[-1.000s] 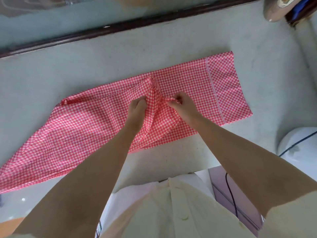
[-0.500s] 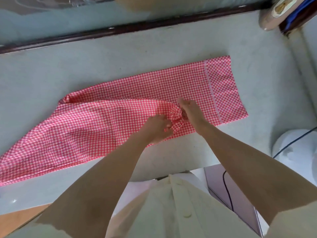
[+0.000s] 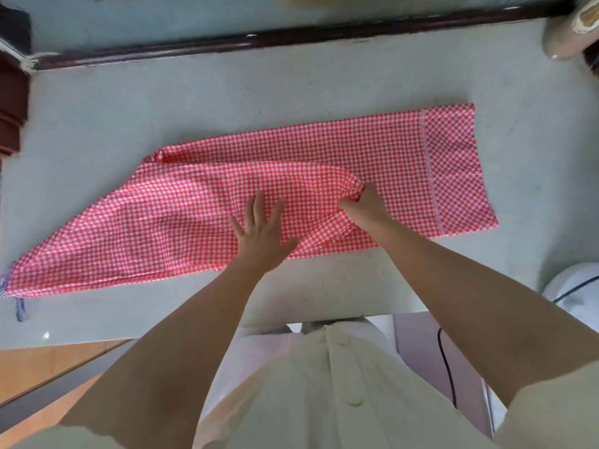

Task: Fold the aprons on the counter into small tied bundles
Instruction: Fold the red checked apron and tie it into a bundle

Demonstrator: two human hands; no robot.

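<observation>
- We see a red-and-white checked apron (image 3: pixel 372 150) lying lengthwise across the pale counter (image 3: pixel 291 92), running from the near left edge to the far right.
- Its upper layer is folded over along the length, and the fold ends in a rounded, gathered bunch just right of the middle.
- The left hand (image 3: pixel 262 234) lies palm down on the near middle of the cloth. Its fingers (image 3: pixel 259 205) are straight and spread wide, pressing the fabric flat and holding nothing.
- The right hand (image 3: pixel 366 209) sits just beside it on the right, with its fingers curled tightly and pinching the gathered bunch.
- A narrow checked band (image 3: pixel 327 230) runs from under the right hand towards the left hand, lying on top of the cloth.
- Near the right end we see a stitched seam (image 3: pixel 428 163) crossing the apron.
- At the near left corner a blue-and-white cord (image 3: pixel 20 307) hangs off the fabric onto the counter.
- A dark wooden rail (image 3: pixel 259 43) borders the far side of the counter.
- A white rounded object (image 3: pixel 573 286) stands off the counter's near right side; we cannot tell what it is.
</observation>
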